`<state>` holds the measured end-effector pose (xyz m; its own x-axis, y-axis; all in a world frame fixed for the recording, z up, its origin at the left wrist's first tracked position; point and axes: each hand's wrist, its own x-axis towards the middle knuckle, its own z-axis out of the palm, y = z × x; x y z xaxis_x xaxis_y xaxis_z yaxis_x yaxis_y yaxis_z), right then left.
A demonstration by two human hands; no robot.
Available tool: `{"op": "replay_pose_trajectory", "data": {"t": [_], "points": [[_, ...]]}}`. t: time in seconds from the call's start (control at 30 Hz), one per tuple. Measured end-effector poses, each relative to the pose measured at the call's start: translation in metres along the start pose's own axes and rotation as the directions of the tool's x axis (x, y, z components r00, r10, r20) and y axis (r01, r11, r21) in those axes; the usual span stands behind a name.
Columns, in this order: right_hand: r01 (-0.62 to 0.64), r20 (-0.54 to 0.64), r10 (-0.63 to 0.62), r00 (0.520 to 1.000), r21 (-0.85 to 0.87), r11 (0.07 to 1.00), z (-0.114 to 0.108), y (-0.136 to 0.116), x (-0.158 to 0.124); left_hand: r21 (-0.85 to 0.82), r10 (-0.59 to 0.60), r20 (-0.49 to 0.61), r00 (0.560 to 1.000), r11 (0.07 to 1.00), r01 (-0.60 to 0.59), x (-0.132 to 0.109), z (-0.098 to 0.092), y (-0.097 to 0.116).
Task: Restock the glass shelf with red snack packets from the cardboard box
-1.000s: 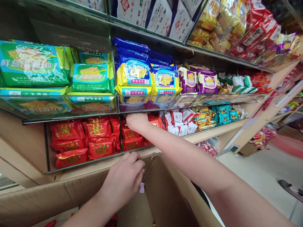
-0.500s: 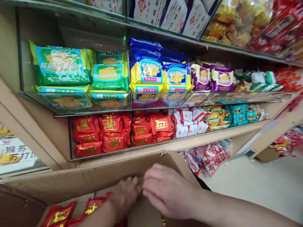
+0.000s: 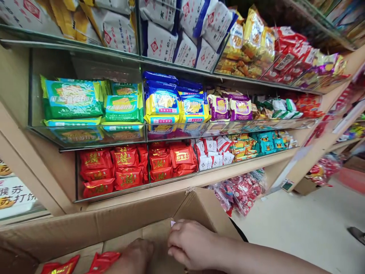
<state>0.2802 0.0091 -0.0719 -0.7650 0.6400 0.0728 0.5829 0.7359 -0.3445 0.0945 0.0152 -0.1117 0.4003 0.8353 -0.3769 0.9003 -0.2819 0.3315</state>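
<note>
An open cardboard box fills the bottom of the view, with red packets lying inside at the left. Low in the box is my left hand, beside a red packet; it is blurred and its fingers are mostly hidden. My right hand is over the right part of the box, its fingers curled closed. A small pale tip shows at its fingertips, too little to identify. The hands are apart.
Behind the box, shelves hold green biscuit packs, blue and yellow packs, and red packets in a lower glass-fronted bin. Bagged goods lie on the floor at the right. Part of a shoe shows far right.
The view has tilted up and shifted, showing more of the upper shelves. My left hand has moved left and lower, away from my right hand. A pale tip now shows at my right fingers.
</note>
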Motion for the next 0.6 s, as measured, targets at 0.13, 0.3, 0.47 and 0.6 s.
{"op": "replay_pose_trajectory", "data": {"t": [0.13, 0.3, 0.47, 0.6], "points": [[-0.207, -0.125, 0.251, 0.96, 0.285, 0.936, -0.02, -0.006, -0.004, -0.203, 0.062, -0.061, 0.996, 0.976, -0.073, 0.002, -0.037, 0.015], [-0.071, -0.203, 0.484, 0.851, 0.869, 0.49, -0.038, -0.013, -0.01, -0.589, 0.008, -0.416, 0.909, 0.76, -0.276, -0.003, -0.071, 0.055], [0.106, -0.167, 0.659, 0.733, 0.985, 0.133, -0.043, -0.017, -0.009, -0.831, -0.207, -0.503, 0.839, 0.382, -0.404, -0.016, -0.073, 0.083], [0.241, -0.172, 0.715, 0.678, 0.97, 0.005, -0.046, -0.016, -0.001, -0.802, -0.173, -0.527, 0.832, 0.427, -0.419, -0.02, -0.072, 0.088]]}}
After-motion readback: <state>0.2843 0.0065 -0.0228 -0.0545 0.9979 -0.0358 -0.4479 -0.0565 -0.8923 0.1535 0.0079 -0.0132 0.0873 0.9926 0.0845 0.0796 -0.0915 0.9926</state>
